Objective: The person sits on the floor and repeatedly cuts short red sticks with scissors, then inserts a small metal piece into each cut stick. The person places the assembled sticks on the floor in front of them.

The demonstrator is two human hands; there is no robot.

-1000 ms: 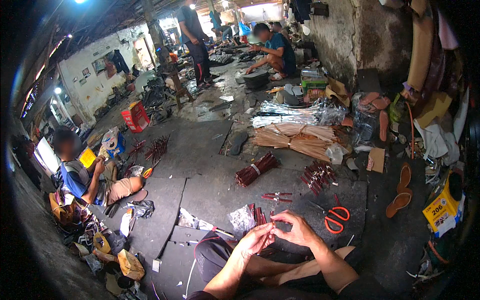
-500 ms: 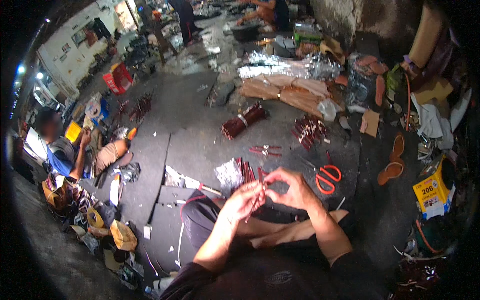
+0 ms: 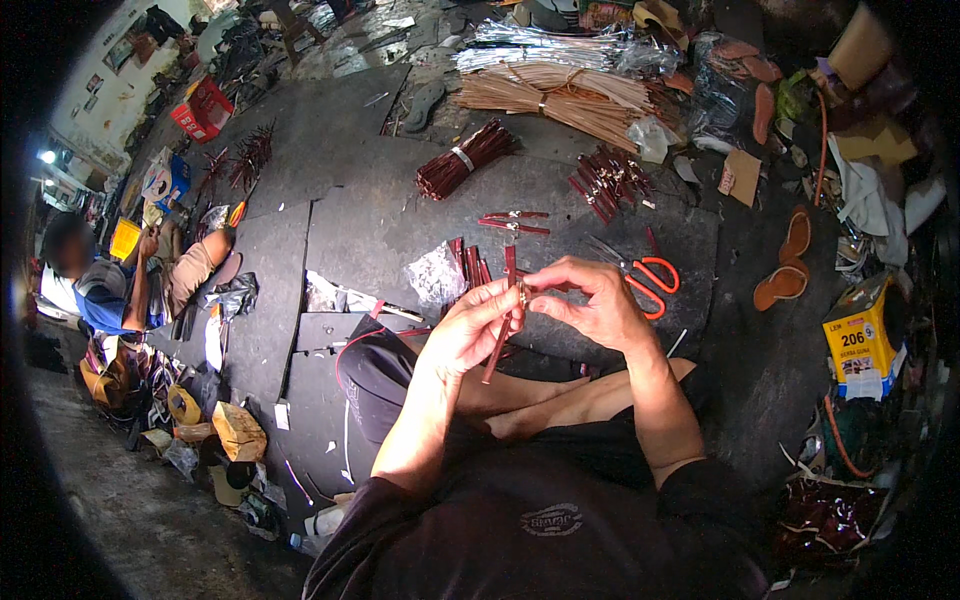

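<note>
My left hand pinches a narrow dark red strap, which stands nearly upright above my crossed legs. A small shiny buckle sits on the strap at my fingertips. From the other side, my right hand is closed at the buckle, thumb and forefinger meeting there; its other fingers curl behind. Just beyond the hands lie more red straps beside a crumpled clear plastic bag. A few straps with buckles rest farther off. Orange-handled scissors lie open to the right.
Farther out lie a tied bundle of red straps, a pile of buckled straps and long tan strips. Two brown sandal pieces and a yellow box are to the right. Another person sits at the left.
The view has tipped downward, so the floor things appear higher in the picture. Both hands stay together at the buckle, and more of the strap shows above and below them.
</note>
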